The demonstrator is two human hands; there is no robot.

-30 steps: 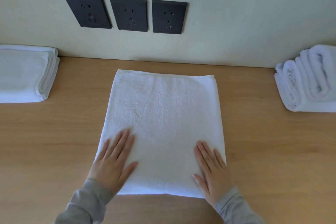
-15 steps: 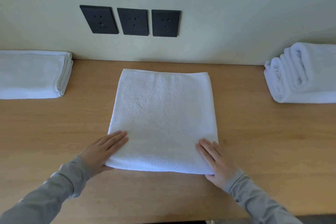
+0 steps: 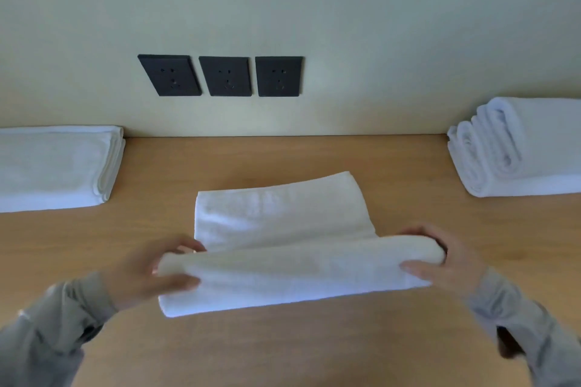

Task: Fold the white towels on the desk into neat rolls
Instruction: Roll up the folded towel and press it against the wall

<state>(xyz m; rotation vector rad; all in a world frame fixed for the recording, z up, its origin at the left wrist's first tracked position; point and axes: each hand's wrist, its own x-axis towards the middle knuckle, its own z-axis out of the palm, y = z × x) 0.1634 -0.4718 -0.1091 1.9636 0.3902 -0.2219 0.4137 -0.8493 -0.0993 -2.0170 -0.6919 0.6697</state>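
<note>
A white towel [image 3: 283, 217] lies in the middle of the wooden desk [image 3: 283, 349]. Its near part is turned up and over into a thick fold that runs left to right, while the far part still lies flat. My left hand [image 3: 147, 276] grips the left end of that fold, thumb on top and fingers curled behind. My right hand [image 3: 440, 258] grips the right end in the same way. Both hands are blurred by motion.
A stack of flat folded white towels [image 3: 56, 166] sits at the left against the wall. Rolled white towels [image 3: 515, 148] are piled at the right. Three dark wall sockets [image 3: 224, 75] sit above the desk's back edge.
Both hands went from lying flat on the towel's near corners to gripping its near edge. They lifted it and turned it away from me, so the flat towel now shows a thick fold.
</note>
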